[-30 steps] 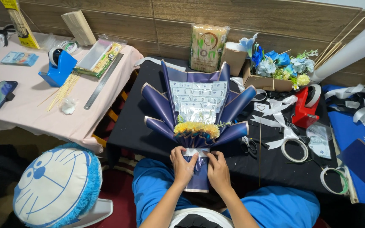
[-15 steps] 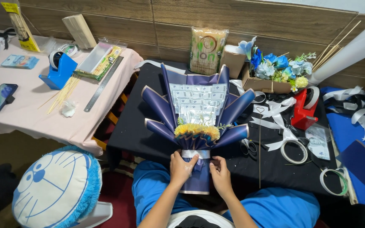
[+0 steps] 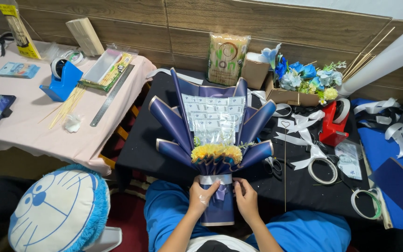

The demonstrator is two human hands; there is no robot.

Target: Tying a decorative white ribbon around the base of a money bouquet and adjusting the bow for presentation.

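Both hands have shifted a little since one second ago: then they clasped the stem lower down and close together, now they sit on either side of the white ribbon band. Nearest to the person, the left hand (image 3: pixel 202 196) curls around the left side of the dark blue wrapped bouquet (image 3: pixel 215 149), its fingers closed on the stem just under the white ribbon band (image 3: pixel 215 179). The right hand (image 3: pixel 245 196) holds the right side of the same stem, fingers bent and touching the wrapping beside the ribbon. The bouquet stands upright at the front edge of the black table (image 3: pixel 141 144), between the person's knees in blue trousers (image 3: pixel 164 210). Above the ribbon there is a row of yellow flowers (image 3: pixel 216 151), and behind them a fan of clear-wrapped pale paper notes (image 3: pixel 213 116) inside the blue paper folds. A round blue and white cushion (image 3: pixel 57 210) lies at the lower left. On the right side of the table there are loose white ribbons (image 3: pixel 304 135) and a red tape dispenser (image 3: pixel 332 123). Farther back, a cardboard box of blue artificial flowers (image 3: pixel 299 81) stands against the wooden wall.
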